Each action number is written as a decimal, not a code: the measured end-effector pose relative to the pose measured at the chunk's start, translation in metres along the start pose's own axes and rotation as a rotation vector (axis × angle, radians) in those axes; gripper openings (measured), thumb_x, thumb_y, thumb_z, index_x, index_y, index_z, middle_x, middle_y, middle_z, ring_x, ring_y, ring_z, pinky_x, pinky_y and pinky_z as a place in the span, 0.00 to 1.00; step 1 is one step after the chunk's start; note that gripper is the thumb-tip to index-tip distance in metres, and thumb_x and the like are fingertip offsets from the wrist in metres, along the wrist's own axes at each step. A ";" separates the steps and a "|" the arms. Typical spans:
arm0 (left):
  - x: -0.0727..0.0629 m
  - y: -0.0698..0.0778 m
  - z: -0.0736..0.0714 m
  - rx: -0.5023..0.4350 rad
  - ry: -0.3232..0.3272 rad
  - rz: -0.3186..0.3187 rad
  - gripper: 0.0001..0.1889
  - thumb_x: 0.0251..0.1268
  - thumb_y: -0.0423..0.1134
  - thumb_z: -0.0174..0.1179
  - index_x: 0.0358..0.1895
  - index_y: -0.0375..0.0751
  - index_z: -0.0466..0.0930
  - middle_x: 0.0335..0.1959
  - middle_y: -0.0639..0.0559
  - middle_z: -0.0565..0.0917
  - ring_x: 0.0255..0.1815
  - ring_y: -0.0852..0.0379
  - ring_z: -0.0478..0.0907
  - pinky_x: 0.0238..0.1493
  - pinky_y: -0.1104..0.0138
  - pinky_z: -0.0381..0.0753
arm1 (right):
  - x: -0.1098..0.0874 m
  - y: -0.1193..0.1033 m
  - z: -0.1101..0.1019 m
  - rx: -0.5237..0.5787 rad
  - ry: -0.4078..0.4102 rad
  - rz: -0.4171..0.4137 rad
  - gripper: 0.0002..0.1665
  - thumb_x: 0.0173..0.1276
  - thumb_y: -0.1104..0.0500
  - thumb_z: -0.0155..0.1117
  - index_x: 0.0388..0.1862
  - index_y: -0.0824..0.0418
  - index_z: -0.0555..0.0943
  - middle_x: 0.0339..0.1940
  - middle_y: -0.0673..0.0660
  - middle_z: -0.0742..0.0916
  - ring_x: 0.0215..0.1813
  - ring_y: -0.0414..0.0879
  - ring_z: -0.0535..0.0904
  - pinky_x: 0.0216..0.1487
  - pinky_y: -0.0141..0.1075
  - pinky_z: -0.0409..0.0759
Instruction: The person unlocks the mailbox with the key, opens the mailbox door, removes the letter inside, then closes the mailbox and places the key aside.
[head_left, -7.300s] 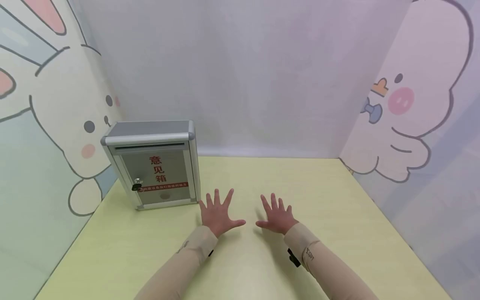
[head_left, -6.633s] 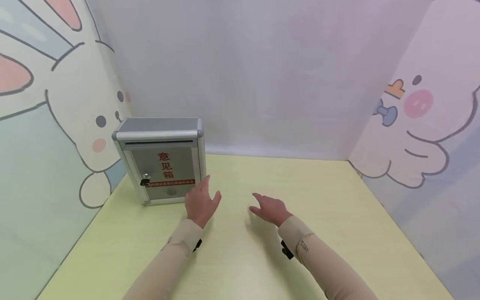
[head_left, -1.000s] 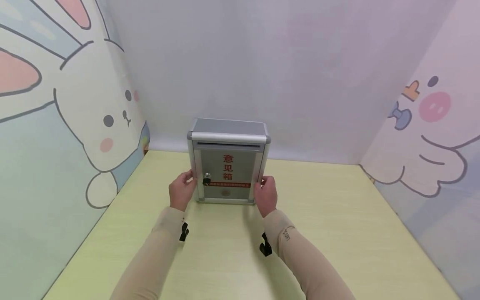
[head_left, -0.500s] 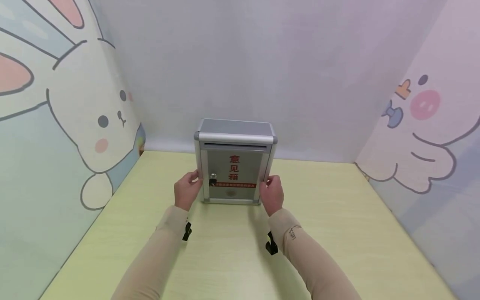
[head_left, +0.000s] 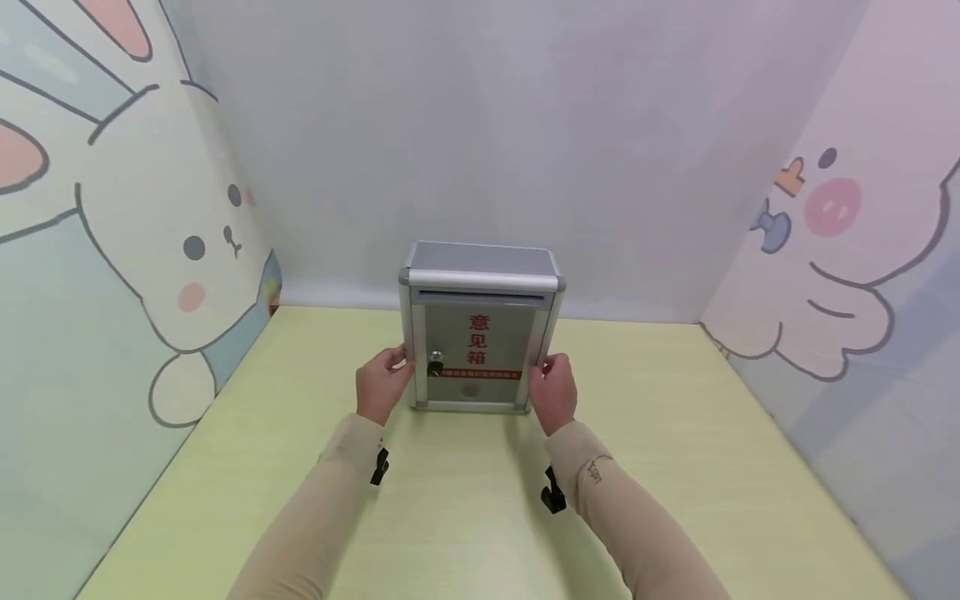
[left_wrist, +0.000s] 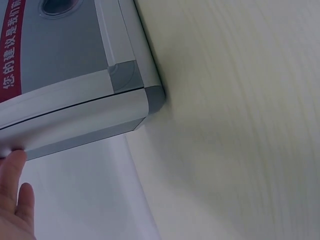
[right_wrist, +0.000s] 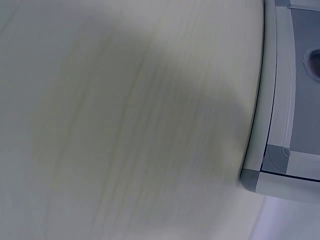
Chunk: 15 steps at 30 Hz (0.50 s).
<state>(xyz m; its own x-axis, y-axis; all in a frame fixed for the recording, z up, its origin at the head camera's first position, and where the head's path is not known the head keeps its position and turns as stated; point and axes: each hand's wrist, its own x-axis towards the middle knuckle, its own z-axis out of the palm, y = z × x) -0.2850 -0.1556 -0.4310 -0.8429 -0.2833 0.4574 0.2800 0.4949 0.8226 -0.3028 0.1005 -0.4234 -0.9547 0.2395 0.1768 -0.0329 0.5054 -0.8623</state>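
Observation:
A silver-grey metal suggestion box (head_left: 472, 342) with red Chinese lettering, a slot near its top and a front lock with dark keys (head_left: 435, 367) stands upright on the table. My left hand (head_left: 380, 387) holds its left side low down, and in the left wrist view fingertips (left_wrist: 15, 162) touch the metal side. On the right side, my right hand (head_left: 553, 392) grips the lower edge with curled fingers, some hidden by the hand itself. The right wrist view shows a lower corner of the box (right_wrist: 280, 155) but no fingers.
The pale yellow wooden table (head_left: 675, 467) reaches around the box. Behind it hangs a plain light backdrop (head_left: 480, 125). Printed side walls rise at both edges, with a rabbit (head_left: 157, 242) on the left and a pink-cheeked figure (head_left: 847, 250) on the right.
Earlier the box stood at the left and both hands were spread apart from it. Now both hold it, and it has moved to the middle, shifting slightly rightward over the last second.

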 end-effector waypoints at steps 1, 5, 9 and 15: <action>-0.001 0.000 0.001 -0.002 -0.005 -0.004 0.12 0.57 0.30 0.64 0.44 0.28 0.82 0.44 0.38 0.84 0.37 0.41 0.85 0.37 0.53 0.82 | 0.000 0.001 -0.001 0.001 0.002 0.000 0.15 0.65 0.61 0.49 0.48 0.68 0.70 0.40 0.62 0.78 0.39 0.54 0.72 0.37 0.44 0.71; -0.006 0.002 0.006 -0.011 -0.030 -0.027 0.12 0.58 0.31 0.66 0.45 0.29 0.82 0.45 0.39 0.84 0.39 0.42 0.84 0.39 0.54 0.82 | 0.000 0.004 -0.007 0.001 0.006 0.004 0.15 0.65 0.61 0.49 0.47 0.69 0.70 0.39 0.62 0.77 0.38 0.54 0.72 0.37 0.44 0.71; -0.010 0.004 0.010 -0.011 -0.053 -0.020 0.13 0.58 0.32 0.66 0.45 0.29 0.83 0.44 0.40 0.84 0.40 0.43 0.84 0.39 0.54 0.82 | 0.000 0.007 -0.013 0.004 0.024 0.008 0.15 0.64 0.61 0.50 0.47 0.69 0.70 0.39 0.62 0.77 0.39 0.54 0.72 0.38 0.45 0.71; -0.011 0.011 0.015 -0.015 -0.061 0.008 0.12 0.58 0.32 0.66 0.44 0.29 0.83 0.43 0.39 0.85 0.39 0.43 0.84 0.39 0.53 0.82 | 0.002 0.011 -0.021 -0.001 0.039 0.008 0.16 0.64 0.61 0.49 0.47 0.69 0.70 0.40 0.62 0.77 0.40 0.54 0.72 0.39 0.45 0.71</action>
<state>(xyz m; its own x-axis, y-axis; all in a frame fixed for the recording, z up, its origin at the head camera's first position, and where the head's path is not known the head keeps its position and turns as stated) -0.2798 -0.1346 -0.4321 -0.8669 -0.2283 0.4431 0.2935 0.4847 0.8240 -0.2985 0.1237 -0.4227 -0.9427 0.2754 0.1884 -0.0251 0.5045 -0.8630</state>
